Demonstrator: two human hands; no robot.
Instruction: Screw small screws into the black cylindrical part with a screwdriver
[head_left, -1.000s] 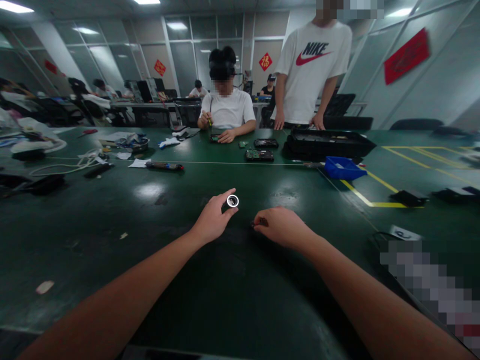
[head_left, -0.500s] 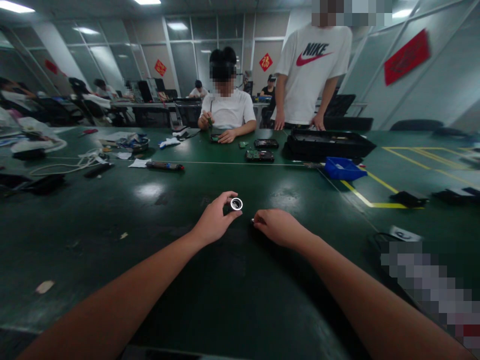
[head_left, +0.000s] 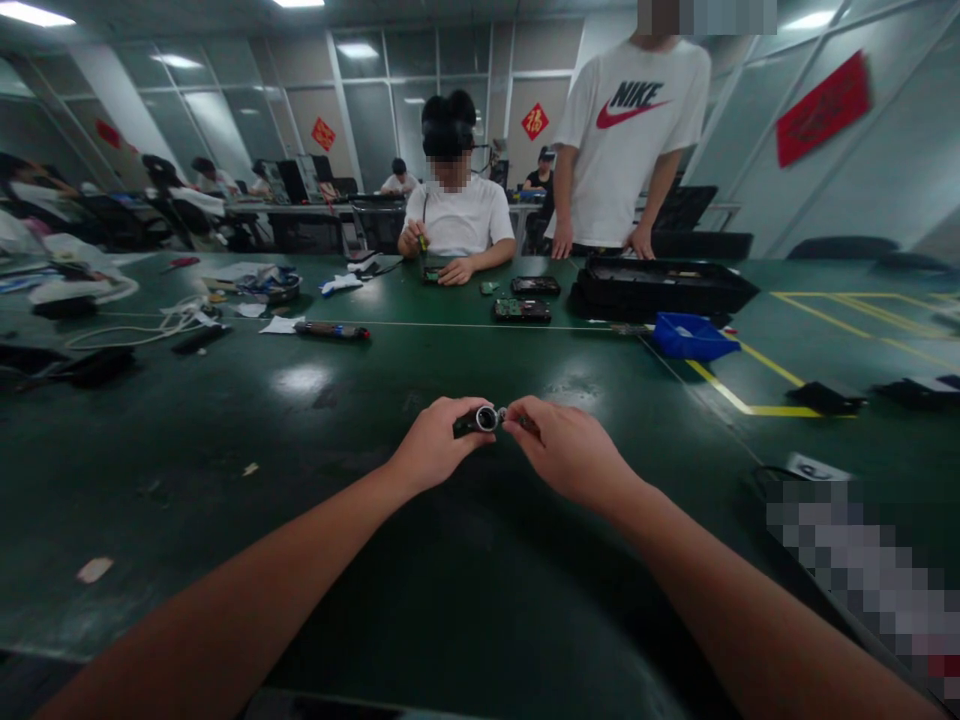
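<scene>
My left hand (head_left: 436, 442) is closed round a short dark tube (head_left: 486, 419) with a bright silver ring at its round, hollow end, which faces me. Just right of it, my right hand (head_left: 564, 442) pinches a small silvery part (head_left: 503, 414) between thumb and fingertips. That part is close beside the ring; whether the two touch I cannot tell. Most of it is hidden by the fingers. Both hands are above the green tabletop (head_left: 420, 610).
Across the table a seated person (head_left: 457, 220) handles a circuit board, and another person (head_left: 630, 150) stands. A black tray (head_left: 664, 290), blue bin (head_left: 694, 338) and opened devices (head_left: 523, 310) lie on the far side. A dark screwdriver-like tool (head_left: 332, 330) lies left.
My right hand has risen and brought the small silvery part beside the tube's end. My left hand has shifted slightly right with the tube, narrowing the gap.
</scene>
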